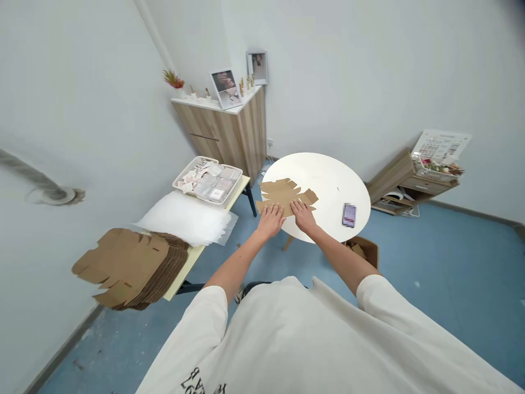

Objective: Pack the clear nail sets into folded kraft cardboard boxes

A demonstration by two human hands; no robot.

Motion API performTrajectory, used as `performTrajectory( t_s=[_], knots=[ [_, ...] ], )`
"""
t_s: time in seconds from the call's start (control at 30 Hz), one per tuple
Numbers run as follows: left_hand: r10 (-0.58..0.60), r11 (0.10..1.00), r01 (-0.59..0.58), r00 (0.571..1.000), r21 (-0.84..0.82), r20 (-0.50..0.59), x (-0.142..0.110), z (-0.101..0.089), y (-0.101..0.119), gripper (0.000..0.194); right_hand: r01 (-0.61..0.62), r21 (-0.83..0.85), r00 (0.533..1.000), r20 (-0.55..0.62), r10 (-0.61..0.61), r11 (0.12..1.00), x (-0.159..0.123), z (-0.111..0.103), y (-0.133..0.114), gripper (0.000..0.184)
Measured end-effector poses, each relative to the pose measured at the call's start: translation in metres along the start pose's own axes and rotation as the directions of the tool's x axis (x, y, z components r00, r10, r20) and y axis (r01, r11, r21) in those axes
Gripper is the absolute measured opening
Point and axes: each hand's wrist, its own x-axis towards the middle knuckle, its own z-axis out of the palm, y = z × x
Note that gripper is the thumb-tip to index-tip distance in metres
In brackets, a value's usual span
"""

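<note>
Seen from the wearer's head: a blue floor (467, 279) and pale walls (369, 82). A wood-fronted cabinet (251, 123) stands ahead, slightly left, bearing picture frames. In front of the wearer is a round white bench (315, 169); to the left, apart from it, is a long pale-yellow bench (186, 272). On the long bench's near end lies a stack (127, 262) of flat brown cardboard, overhanging the edge; beyond it come white sheeting (184, 216), then a white tray (235, 189) of small packets.

One unfolded card (281, 191), notched and flapped, lies on the round bench's left side. The left hand (271, 218) and right hand (303, 216) rest side by side on its near edge, fingers stretched forward over it, fairly close together; whether the thumbs grip underneath I cannot tell. Smallest, a pixelated purple rectangle (349, 215) lies to their right.
</note>
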Motion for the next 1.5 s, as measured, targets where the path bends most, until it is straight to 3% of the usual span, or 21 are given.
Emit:
performTrajectory(
  t_s=[0.17, 0.37, 0.53, 0.8, 1.0, 1.27, 1.5],
  knots=[
    [0.09, 0.995, -0.087, 0.992, -0.042, 0.086, 0.041, 0.034, 0.039, 0.058, -0.129, 0.004, 0.987, 0.097, 0.128, 0.992, -0.034, 0.018, 0.051, 0.066],
    [0.209, 0.977, -0.194, 0.957, -0.092, 0.2, 0.087, 0.071, 0.051, 0.058, -0.28, 0.017, 0.937, 0.222, 0.269, 0.96, -0.046, 0.041, 0.084, 0.067],
    [0.311, 0.95, -0.283, 0.908, -0.135, 0.283, 0.133, 0.096, 0.041, 0.057, -0.389, 0.008, 0.875, 0.316, 0.367, 0.921, -0.034, 0.059, 0.101, 0.064],
    [0.426, 0.905, -0.371, 0.799, -0.21, 0.424, 0.193, 0.129, 0.0, 0.058, -0.5, 0.029, 0.793, 0.418, 0.444, 0.866, 0.006, 0.089, 0.107, 0.06],
    [0.437, 0.899, -0.369, 0.755, -0.235, 0.489, 0.212, 0.147, -0.016, 0.058, -0.538, 0.051, 0.762, 0.456, 0.459, 0.842, 0.022, 0.111, 0.11, 0.062],
    [0.375, 0.927, -0.299, 0.742, -0.227, 0.556, 0.219, 0.172, -0.022, 0.057, -0.49, 0.107, 0.791, 0.472, 0.389, 0.865, 0.03, 0.134, 0.123, 0.061],
    [0.345, 0.937, -0.294, 0.719, -0.187, 0.603, 0.213, 0.185, -0.021, 0.062, -0.48, 0.173, 0.784, 0.525, 0.332, 0.86, 0.019, 0.142, 0.133, 0.051]
  ],
)
